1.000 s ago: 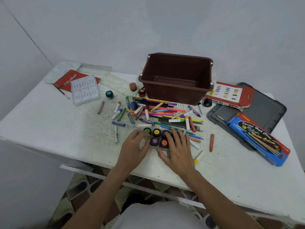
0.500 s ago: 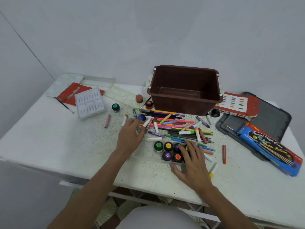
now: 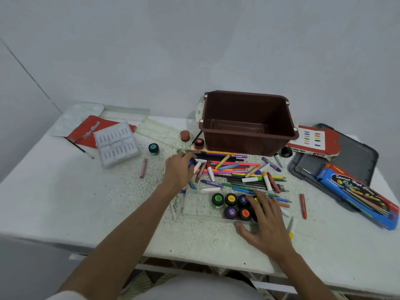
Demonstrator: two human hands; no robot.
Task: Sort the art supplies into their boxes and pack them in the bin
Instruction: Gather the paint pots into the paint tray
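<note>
Head view shows the step of collecting the small paint jars into their clear tray (image 3: 198,207), which lies on the white table (image 3: 65,202) near the front edge. Five jars (image 3: 231,199) with coloured lids can be seen standing in the right part of the tray; its left part is free. The right hand (image 3: 266,221) lies flat with spread fingers over the right end of the tray and some of the jars, so it presses the tray down and grasps nothing. The left hand (image 3: 179,169) is further back, at the left end of the heap of pencils and crayons (image 3: 238,172), and its fingers curl around a dark blue jar (image 3: 192,162). The brown bin (image 3: 246,141) stands behind the heap and looks empty. I judge the next move is to carry the dark blue jar to the free part of the tray and set it upright beside the others. After that, the teal jar (image 3: 153,147) and the red jar (image 3: 199,142), both loose on the table, need the same.
</note>
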